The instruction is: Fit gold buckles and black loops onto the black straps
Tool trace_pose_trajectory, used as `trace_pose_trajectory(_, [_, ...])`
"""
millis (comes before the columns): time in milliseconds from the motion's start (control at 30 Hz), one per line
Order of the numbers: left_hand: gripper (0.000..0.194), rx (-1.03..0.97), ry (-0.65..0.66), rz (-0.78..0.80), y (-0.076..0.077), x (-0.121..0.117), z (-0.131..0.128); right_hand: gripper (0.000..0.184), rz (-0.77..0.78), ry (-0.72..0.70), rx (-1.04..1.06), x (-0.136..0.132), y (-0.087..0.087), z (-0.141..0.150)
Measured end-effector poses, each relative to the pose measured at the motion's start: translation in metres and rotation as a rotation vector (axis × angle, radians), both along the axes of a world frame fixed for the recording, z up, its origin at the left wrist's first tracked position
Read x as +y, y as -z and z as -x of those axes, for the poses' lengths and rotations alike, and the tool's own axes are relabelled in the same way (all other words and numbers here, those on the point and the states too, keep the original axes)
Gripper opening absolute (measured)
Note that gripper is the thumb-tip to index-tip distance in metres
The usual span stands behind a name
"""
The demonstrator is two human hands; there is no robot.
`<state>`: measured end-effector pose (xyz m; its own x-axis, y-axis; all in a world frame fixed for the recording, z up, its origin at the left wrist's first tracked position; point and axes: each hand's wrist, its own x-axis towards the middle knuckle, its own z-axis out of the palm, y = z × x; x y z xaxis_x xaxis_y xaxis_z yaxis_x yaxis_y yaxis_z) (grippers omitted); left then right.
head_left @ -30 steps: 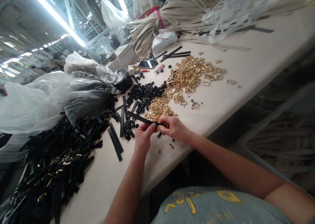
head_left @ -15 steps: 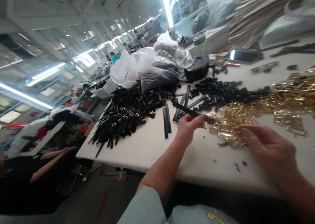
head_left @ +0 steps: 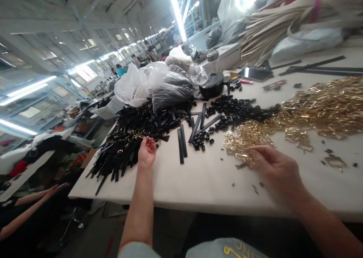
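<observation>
My left hand (head_left: 146,152) is at the near right side of a heap of black straps with gold buckles (head_left: 127,152). Its fingers are curled in by a small gold buckle; what they hold, if anything, is hidden. Over the front edge of a pile of loose gold buckles (head_left: 246,137) is my right hand (head_left: 273,167), thumb and fingers pinched together. Whatever is between those fingertips cannot be made out. Between my hands lie flat black strips (head_left: 182,144) and a scatter of small black loops (head_left: 232,108).
White plastic bags (head_left: 159,80), a black lidded pot (head_left: 212,85), a phone (head_left: 255,74) and a red-handled tool (head_left: 274,85) stand or lie farther back. More gold buckles (head_left: 326,103) spread to the right. Another person's arm (head_left: 34,207) shows beyond the table's left edge.
My left hand has moved left from the middle to the strap heap; the black strap it held is no longer distinct. My right hand stays pinched at the gold buckles. The view has shifted right.
</observation>
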<state>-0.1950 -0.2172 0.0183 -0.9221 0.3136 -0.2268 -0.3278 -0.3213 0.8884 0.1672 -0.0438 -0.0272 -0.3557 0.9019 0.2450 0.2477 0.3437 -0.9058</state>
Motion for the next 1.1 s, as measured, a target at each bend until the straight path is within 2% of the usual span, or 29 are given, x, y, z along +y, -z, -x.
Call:
trace_pose_trajectory(67, [0.023,0.165,0.189,0.209,0.016,0.016,-0.013,0.024,0.006,-0.013,0.009,-0.001,0.0,0.0])
trace_pose_trajectory(167, [0.037,0.618,0.427,0.679,0.034,0.049,-0.03,0.025,-0.018,-0.037,0.005,-0.001,0.002,-0.001])
trace_pose_trajectory(267, [0.047,0.913,0.463,1.012,0.039,0.077,-0.034,0.024,-0.045,-0.064,0.01,0.001,0.007,-0.003])
trace_pose_trajectory(333, [0.055,0.945,0.475,1.093,0.04,0.088,-0.032,0.022,-0.045,-0.074,0.02,0.001,0.009,-0.004])
trace_pose_trajectory(433, [0.062,0.789,0.452,0.972,0.041,0.09,-0.029,0.019,-0.064,-0.068,0.034,0.002,0.011,-0.005])
trace_pose_trajectory(533, [0.05,0.57,0.386,0.769,0.042,0.084,-0.028,0.018,-0.092,-0.075,0.054,0.003,0.011,-0.005])
trace_pose_trajectory(633, [0.04,0.474,0.373,0.635,0.036,0.082,-0.039,0.02,-0.082,-0.077,0.071,0.004,0.011,-0.003])
trace_pose_trajectory(700, [0.041,0.357,0.404,0.441,0.029,0.088,-0.059,0.022,-0.046,-0.091,0.1,0.001,0.009,-0.001])
trace_pose_trajectory(800, [0.047,0.168,0.539,0.19,0.021,0.104,-0.107,0.024,0.037,-0.157,0.128,-0.007,0.003,0.004])
trace_pose_trajectory(900, [0.048,0.116,0.692,0.134,0.021,0.117,-0.159,0.026,0.112,-0.234,0.106,-0.015,-0.004,0.008])
trace_pose_trajectory(967, [0.047,0.099,0.757,0.117,0.025,0.122,-0.183,0.027,0.183,-0.272,0.116,-0.016,-0.007,0.009])
trace_pose_trajectory(1033, [0.047,0.089,0.797,0.123,0.029,0.124,-0.192,0.025,0.26,-0.293,0.115,-0.014,-0.01,0.004])
trace_pose_trajectory(1100, [0.047,0.091,0.814,0.146,0.031,0.125,-0.19,0.024,0.318,-0.312,0.099,-0.009,-0.011,-0.005])
